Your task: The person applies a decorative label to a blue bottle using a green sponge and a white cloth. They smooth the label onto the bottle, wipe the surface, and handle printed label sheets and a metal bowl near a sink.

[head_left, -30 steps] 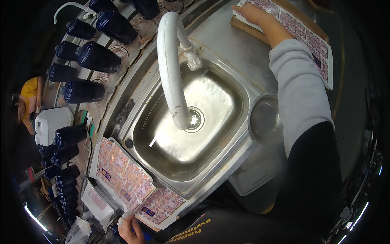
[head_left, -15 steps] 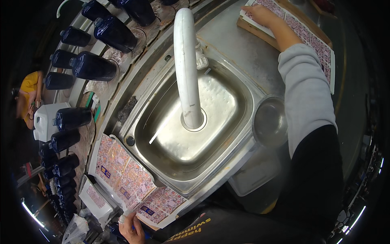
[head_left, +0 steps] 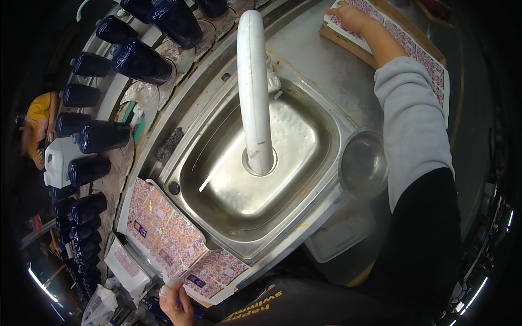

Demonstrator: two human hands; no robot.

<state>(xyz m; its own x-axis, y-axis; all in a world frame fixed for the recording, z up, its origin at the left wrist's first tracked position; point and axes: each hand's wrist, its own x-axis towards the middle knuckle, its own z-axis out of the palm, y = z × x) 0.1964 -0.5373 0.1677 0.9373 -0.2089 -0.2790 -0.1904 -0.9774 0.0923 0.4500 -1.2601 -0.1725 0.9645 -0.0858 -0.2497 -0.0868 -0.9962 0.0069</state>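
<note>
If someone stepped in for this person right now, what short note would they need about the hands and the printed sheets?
Right hand: stretched out to the far right, resting flat on the stack of printed sheets on a wooden board.
Left hand: low at the near edge, fingers at the corner of the printed sheets lying left of the sink; whether it grips them is unclear.
Sink is empty, with a white tap over it.
Done or left: not readable from this view.

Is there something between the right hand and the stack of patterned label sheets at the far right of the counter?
No, nothing visible stands between them. The right hand already rests directly on the patterned label sheets, which lie on a wooden board beyond the sink. The white faucet stands apart, to its left.
</note>
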